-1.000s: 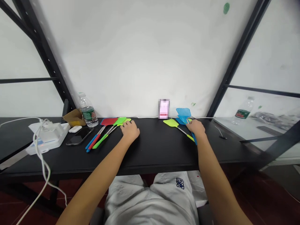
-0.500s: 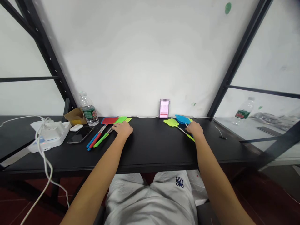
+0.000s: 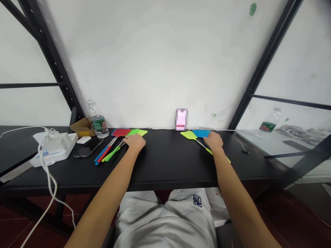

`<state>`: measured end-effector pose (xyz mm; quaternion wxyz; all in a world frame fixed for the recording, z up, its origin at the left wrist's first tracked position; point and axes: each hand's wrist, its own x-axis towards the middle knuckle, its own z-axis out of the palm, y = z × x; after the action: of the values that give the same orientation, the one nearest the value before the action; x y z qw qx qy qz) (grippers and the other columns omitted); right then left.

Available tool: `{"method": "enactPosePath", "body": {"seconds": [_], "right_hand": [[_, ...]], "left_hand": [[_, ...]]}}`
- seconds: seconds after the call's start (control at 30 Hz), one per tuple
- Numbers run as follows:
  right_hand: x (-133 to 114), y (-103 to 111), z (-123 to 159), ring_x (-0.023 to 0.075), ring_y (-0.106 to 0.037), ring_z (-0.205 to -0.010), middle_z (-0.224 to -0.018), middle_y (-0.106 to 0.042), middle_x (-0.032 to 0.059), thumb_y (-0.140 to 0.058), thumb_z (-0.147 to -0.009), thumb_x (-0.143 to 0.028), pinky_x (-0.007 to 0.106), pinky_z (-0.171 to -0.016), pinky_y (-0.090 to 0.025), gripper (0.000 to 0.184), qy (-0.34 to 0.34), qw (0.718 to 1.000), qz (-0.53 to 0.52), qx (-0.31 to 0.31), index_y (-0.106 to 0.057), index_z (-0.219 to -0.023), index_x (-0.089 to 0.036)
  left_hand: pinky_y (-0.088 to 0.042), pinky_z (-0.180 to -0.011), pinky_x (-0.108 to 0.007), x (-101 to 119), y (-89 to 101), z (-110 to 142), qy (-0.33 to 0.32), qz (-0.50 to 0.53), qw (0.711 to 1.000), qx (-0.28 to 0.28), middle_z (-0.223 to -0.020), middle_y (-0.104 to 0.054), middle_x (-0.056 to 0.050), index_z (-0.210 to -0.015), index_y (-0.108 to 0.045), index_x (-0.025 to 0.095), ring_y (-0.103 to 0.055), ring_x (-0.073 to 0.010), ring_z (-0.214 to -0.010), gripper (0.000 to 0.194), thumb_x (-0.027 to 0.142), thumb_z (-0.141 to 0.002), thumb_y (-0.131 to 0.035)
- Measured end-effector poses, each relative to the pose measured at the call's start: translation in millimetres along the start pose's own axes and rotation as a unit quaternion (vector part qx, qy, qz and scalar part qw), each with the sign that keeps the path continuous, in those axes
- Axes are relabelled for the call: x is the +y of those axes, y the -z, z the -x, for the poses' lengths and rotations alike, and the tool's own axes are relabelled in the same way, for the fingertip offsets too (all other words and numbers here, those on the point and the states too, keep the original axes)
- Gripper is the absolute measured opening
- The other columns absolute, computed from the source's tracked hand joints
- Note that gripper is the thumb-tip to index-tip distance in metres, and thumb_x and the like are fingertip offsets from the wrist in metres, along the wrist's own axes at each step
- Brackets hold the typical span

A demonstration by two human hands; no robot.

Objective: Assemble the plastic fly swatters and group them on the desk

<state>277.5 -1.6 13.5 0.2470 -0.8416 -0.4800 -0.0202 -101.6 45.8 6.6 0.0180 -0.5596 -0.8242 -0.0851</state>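
On the left, a bundle of fly swatters fans out: a red fly swatter [image 3: 122, 132] over a blue one, beside a green fly swatter [image 3: 134, 131] and a yellow-green fly swatter [image 3: 143, 132]. My left hand [image 3: 136, 142] is closed over the necks of the green and yellow-green ones; its fingertips are partly hidden. To the right, another yellow-green fly swatter [image 3: 190, 135] lies with its handle slanting toward me. Beside it is a blue fly swatter [image 3: 200, 133], and my right hand [image 3: 215, 141] is closed around its neck, covering its handle.
A phone [image 3: 181, 120] leans on the white wall. At left stand a water bottle [image 3: 98, 122], a cardboard box [image 3: 82, 126], a white earbud case [image 3: 84, 140], a dark phone [image 3: 88, 148] and a white power strip [image 3: 55, 151] with cables. A short cable [image 3: 244, 151] lies at right.
The blue swatter at right has come down flat from a tilt. At left, the yellow-green swatter has shifted, and its handle now shows beside the green one.
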Motion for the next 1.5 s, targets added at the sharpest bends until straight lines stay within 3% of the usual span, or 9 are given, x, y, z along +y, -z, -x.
{"method": "enactPosePath", "body": {"seconds": [0.23, 0.5, 0.93, 1.2, 1.37, 1.5], "right_hand": [[-19, -13, 11, 0.0283, -0.063, -0.096, -0.100, -0.066, 0.0136, -0.051, -0.085, -0.028, 0.034, -0.075, -0.045, 0.020, 0.113, 0.993, 0.026, 0.016, -0.065, -0.094, -0.016], [-42, -28, 27, 0.0231, -0.062, -0.086, -0.092, -0.067, 0.0085, -0.051, -0.087, -0.028, 0.029, -0.068, -0.040, 0.015, 0.219, 0.974, 0.041, -0.027, -0.064, -0.087, -0.019], [-39, -33, 23, 0.0188, -0.060, -0.084, -0.090, -0.069, 0.0065, -0.057, -0.086, -0.032, 0.025, -0.065, -0.035, 0.017, 0.260, 0.961, 0.007, -0.095, -0.065, -0.081, -0.019], [-37, -35, 20, 0.0179, -0.060, -0.083, -0.087, -0.069, 0.0058, -0.059, -0.086, -0.033, 0.024, -0.066, -0.035, 0.017, 0.273, 0.955, -0.013, -0.111, -0.065, -0.079, -0.019], [-36, -36, 20, 0.0175, -0.059, -0.080, -0.085, -0.068, 0.0057, -0.059, -0.086, -0.033, 0.025, -0.065, -0.035, 0.017, 0.272, 0.954, -0.015, -0.122, -0.065, -0.079, -0.018], [-36, -37, 19, 0.0172, -0.059, -0.079, -0.085, -0.068, 0.0053, -0.058, -0.085, -0.033, 0.025, -0.064, -0.035, 0.018, 0.278, 0.953, -0.018, -0.123, -0.065, -0.078, -0.018]], "left_hand": [[-0.033, -0.097, -0.050, 1, 0.4, 5, -0.040, -0.011, 0.999, 0.020, -0.132, -0.054, -0.027, -0.121, -0.063, 0.008, -0.049, -0.0397, -0.122, 0.046, 0.024, -0.079, -0.054], [-0.040, -0.093, -0.044, 2, 2.4, 8, -0.083, -0.014, 0.996, 0.019, -0.124, -0.059, -0.025, -0.124, -0.061, 0.010, -0.054, -0.0357, -0.119, 0.044, 0.019, -0.083, -0.050], [-0.046, -0.088, -0.040, -1, 6.7, 8, -0.079, -0.002, 0.997, -0.018, -0.124, -0.060, -0.025, -0.122, -0.062, 0.009, -0.058, -0.0357, -0.115, 0.044, 0.019, -0.081, -0.053], [-0.034, -0.094, -0.050, -2, 6.6, 7, -0.024, -0.006, 0.998, 0.053, -0.134, -0.051, -0.027, -0.126, -0.060, 0.009, -0.046, -0.0394, -0.121, 0.048, 0.027, -0.083, -0.051], [-0.036, -0.091, -0.050, -9, 6.2, -6, 0.028, 0.019, 0.999, -0.006, -0.136, -0.049, -0.029, -0.128, -0.060, 0.010, -0.045, -0.0418, -0.122, 0.052, 0.033, -0.081, -0.056], [-0.039, -0.092, -0.046, -19, 7.1, -15, 0.038, 0.023, 0.999, -0.001, -0.135, -0.050, -0.030, -0.127, -0.060, 0.008, -0.047, -0.0390, -0.124, 0.050, 0.028, -0.081, -0.055]]}}
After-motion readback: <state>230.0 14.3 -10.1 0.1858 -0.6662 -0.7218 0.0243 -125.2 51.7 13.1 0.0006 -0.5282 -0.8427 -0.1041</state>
